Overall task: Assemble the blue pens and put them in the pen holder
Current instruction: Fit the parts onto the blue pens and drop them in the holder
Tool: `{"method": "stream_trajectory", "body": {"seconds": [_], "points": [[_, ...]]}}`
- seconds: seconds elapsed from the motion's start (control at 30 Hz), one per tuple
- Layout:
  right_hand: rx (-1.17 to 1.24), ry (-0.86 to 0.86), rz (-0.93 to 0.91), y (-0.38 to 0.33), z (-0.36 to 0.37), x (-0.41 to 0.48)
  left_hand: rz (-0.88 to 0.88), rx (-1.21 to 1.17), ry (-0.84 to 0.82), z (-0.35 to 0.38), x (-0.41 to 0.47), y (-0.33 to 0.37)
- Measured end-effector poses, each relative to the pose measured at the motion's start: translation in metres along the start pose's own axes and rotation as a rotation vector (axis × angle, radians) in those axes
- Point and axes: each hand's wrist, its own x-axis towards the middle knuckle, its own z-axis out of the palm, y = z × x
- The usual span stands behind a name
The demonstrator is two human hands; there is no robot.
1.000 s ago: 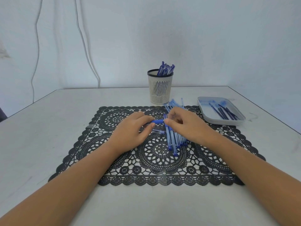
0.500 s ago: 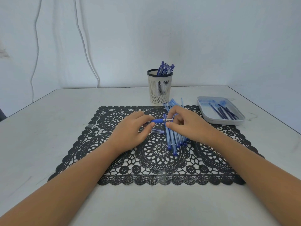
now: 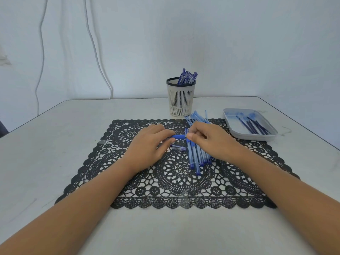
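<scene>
Over the middle of the black lace mat (image 3: 176,183), my left hand (image 3: 147,146) grips a blue pen (image 3: 179,137) by its barrel, held level. My right hand (image 3: 211,139) pinches the pen's right end at the tip. Only the blue grip section shows between the two hands. A pen cap (image 3: 178,148) lies on the mat under my left fingers. A pile of blue pen barrels (image 3: 196,155) lies beneath my right hand. The white slotted pen holder (image 3: 180,100) stands behind the mat with several blue pens in it.
A grey tray (image 3: 237,128) with several dark blue refills sits at the right, past the mat's corner. The white table (image 3: 55,144) ends at a wall behind the holder. Cables hang down the wall at the left.
Half a second ago a short metal tip showed between my hands; my right fingers have closed back over it, up against the blue grip. Both hands stay in place.
</scene>
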Motion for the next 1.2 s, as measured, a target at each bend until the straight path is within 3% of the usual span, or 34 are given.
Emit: {"method": "stream_trajectory", "body": {"seconds": [0.23, 0.4, 0.5, 0.63, 1.0, 1.2], "points": [[-0.024, 0.088, 0.029, 0.004, 0.006, 0.002, -0.097, 0.010, 0.037, 0.001, 0.000, 0.000], [-0.310, 0.000, 0.041, 0.003, 0.015, 0.003, -0.305, -0.015, 0.074, 0.002, 0.000, -0.006], [-0.426, -0.078, 0.068, 0.000, 0.021, 0.006, -0.324, -0.010, 0.071, 0.003, 0.000, -0.006], [-0.459, -0.053, 0.067, -0.004, 0.025, 0.009, -0.310, -0.020, 0.063, 0.003, -0.001, -0.006], [0.102, 0.155, 0.180, 0.012, -0.014, 0.008, -0.292, -0.049, 0.007, 0.001, 0.000, -0.004], [0.100, 0.125, 0.147, 0.010, -0.014, 0.007, -0.252, -0.034, -0.016, 0.001, 0.000, -0.003]]}}
